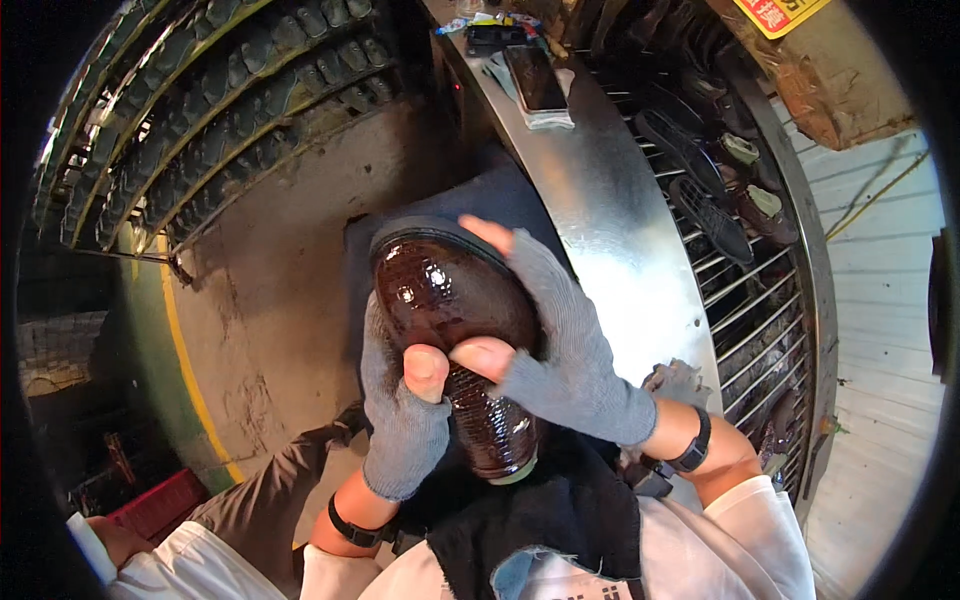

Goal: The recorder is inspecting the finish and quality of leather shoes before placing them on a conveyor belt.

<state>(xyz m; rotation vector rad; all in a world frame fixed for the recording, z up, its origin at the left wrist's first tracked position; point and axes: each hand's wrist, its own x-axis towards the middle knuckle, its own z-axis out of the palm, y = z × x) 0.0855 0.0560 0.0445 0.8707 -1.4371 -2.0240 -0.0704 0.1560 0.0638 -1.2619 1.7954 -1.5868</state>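
Observation:
Between my two hands is a glossy dark brown shoe [450,290], its rounded toe pointing away from me and a dark sole edge curving round the far end. The nearer part is ribbed and ends in a pale green edge close to my chest. My left hand [405,430], in a grey fingerless glove, grips the left side, thumb on top. A matching glove covers my right hand [565,370], which wraps the right side with its thumb pressed on the upper. Both thumb tips nearly meet at the middle. Most left fingers are hidden behind the shoe.
A metal ledge [600,220] runs along my right, bearing a phone [535,80] on a cloth. Beyond it, a barred rack [750,350] holds dark shoes [710,215]. Shelves of shoe-shaped forms [230,110] stand far left. Another person's trouser leg [265,490] is at lower left.

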